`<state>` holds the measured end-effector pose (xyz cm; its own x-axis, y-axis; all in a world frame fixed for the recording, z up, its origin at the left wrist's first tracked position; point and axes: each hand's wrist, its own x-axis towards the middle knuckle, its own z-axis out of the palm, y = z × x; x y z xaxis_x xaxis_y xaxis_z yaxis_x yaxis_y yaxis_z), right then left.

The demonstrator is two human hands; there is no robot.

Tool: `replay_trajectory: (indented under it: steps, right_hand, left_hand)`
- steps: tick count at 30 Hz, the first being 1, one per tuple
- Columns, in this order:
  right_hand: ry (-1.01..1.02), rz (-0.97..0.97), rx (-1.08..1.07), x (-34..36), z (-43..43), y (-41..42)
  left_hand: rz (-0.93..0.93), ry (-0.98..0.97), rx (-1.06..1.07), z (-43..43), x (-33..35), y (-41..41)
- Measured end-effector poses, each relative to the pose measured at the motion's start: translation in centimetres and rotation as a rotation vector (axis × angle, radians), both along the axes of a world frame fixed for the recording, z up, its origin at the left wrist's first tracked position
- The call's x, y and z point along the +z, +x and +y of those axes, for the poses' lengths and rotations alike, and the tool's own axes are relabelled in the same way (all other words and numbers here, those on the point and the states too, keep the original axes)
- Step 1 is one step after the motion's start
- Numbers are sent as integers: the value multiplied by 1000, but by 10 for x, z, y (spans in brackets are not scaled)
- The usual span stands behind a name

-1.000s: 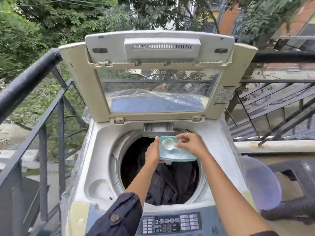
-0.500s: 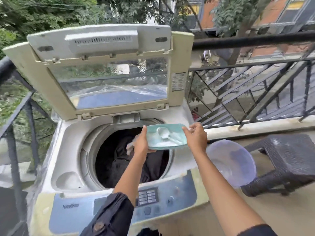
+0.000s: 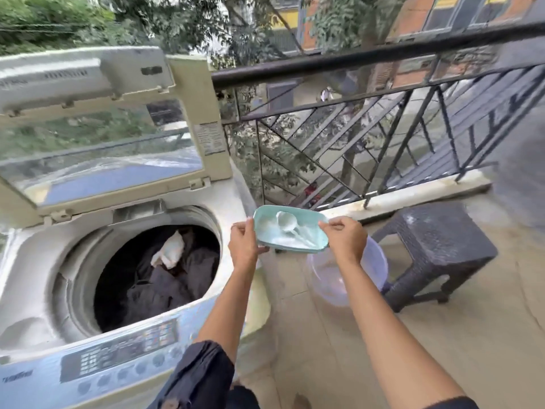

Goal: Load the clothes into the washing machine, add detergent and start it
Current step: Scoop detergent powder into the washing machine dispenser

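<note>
A top-loading washing machine stands at the left with its lid raised. Dark clothes and one white cloth lie in its drum. A light teal detergent box with white powder and a white scoop in it hangs to the right of the drum, above the machine's right edge. My left hand grips the box's left end and my right hand grips its right end. The control panel runs along the machine's front.
A clear plastic tub sits on the floor below the box. Right of it stands a dark woven stool. A black metal railing lines the balcony behind, with trees and buildings beyond. Tan floor tiles spread at the lower right.
The box moved right, from over the drum to past the machine's right edge. My right hand let go of the scoop and took the box's right end. My view swung right.
</note>
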<state>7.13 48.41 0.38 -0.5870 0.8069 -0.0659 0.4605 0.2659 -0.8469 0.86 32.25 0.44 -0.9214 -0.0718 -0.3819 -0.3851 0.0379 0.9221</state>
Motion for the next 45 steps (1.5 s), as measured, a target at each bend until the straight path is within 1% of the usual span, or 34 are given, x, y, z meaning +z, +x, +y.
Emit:
replay_trajectory:
  steps: [3,7,11,16,20,23,28,31,34,37,45]
  right_hand:
    - [-59,13,-50,-2,29,15]
    - [-80,18,-134,-7,66,28]
    - [-80,-7,-186,-16,108,38]
    - [-101,-24,-291,-31,175,41]
    - [-134,-57,-371,-42,233,40]
    - [-134,-79,-442,-51,270,41]
    - [-186,-81,-585,-77,325,47]
    - [-223,-74,-662,-94,354,50]
    - [-239,-93,-733,-115,381,54]
    - [-287,-125,-775,-149,406,52]
    - [-347,-169,-876,-241,470,38]
  left_hand:
    - [35,-87,-73,32,4,10]
    - [105,-216,-155,76,0,15]
    - [43,-280,-209,124,-22,3]
    - [58,-353,-313,198,-43,-10]
    - [-20,-305,-389,269,-62,-23]
    - [-73,-204,-450,317,-78,-31]
    - [-188,-51,-555,392,-86,-34]
    - [-241,-47,-572,431,-100,-36]
    - [-297,-44,-544,473,-131,-35]
    - [-341,-52,-503,508,-158,-33]
    - [-383,-36,-552,584,-250,-42]
